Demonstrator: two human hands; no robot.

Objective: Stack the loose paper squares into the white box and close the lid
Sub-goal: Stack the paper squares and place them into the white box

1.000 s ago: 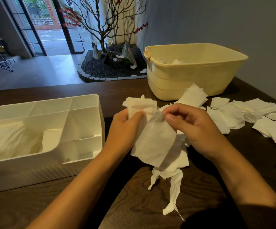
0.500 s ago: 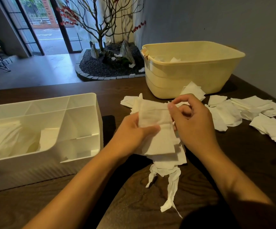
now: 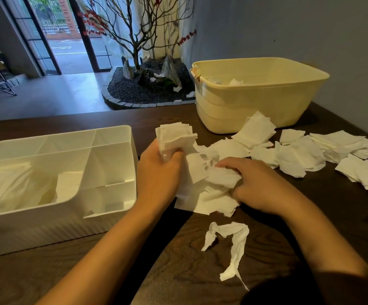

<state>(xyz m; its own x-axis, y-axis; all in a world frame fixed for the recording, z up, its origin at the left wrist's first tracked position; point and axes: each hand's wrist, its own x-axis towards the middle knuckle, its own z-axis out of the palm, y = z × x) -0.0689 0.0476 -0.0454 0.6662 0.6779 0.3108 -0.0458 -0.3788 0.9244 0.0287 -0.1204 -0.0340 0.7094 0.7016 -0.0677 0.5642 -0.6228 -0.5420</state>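
White box [image 3: 115, 137]: sits open at the left of the dark worktop [image 3: 68, 271], split into compartments; the big left one holds crumpled white sheets, and a flat white piece lies in a middle one. No lid that I can pick out.
Left hand [image 3: 156, 172]: just right of the box, its grip curled round a small stack of paper squares [image 3: 174, 135] that stands up above the fingers.
Paper heap [image 3: 203, 194]: loose white squares lying on the worktop between the two hands.
Right hand [image 3: 258, 183]: palm down on the heap, fingers bent into the paper; I can't tell whether the grip has a sheet pinched or only presses on it.
Twisted strip [image 3: 233, 243]: a torn, ropey piece of paper lying nearer me, apart from the heap.
Loose paper squares [image 3: 299, 155]: scattered across the right side of the worktop.
Yellow tub [image 3: 255, 102]: at the back right, with some paper inside.
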